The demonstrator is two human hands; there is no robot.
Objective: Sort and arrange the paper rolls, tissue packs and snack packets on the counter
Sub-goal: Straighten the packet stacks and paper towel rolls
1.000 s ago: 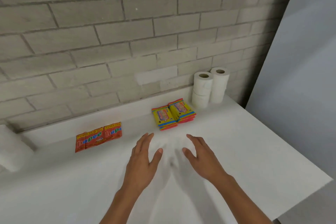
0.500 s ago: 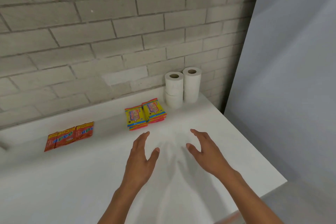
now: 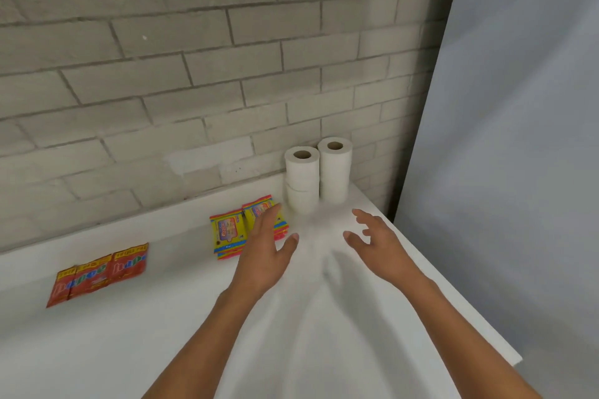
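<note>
Two stacks of white paper rolls (image 3: 317, 175) stand upright in the counter's far right corner against the brick wall. Just left of them lie two small piles of yellow packets (image 3: 228, 232); the right pile is partly covered by my fingers. Three red snack packets (image 3: 97, 274) lie in a row further left. My left hand (image 3: 265, 253) hovers open over the right yellow pile, short of the rolls. My right hand (image 3: 377, 241) is open too, fingers spread, in front and to the right of the rolls. Neither hand holds anything.
The white counter (image 3: 129, 350) ends at a right edge close beside my right hand, with a grey wall panel (image 3: 518, 139) beyond it. The brick wall (image 3: 194, 74) runs along the back.
Both hands have moved forward and right toward the paper rolls, the left one now over the right yellow pile. The view has shifted right; the objects have not moved.
</note>
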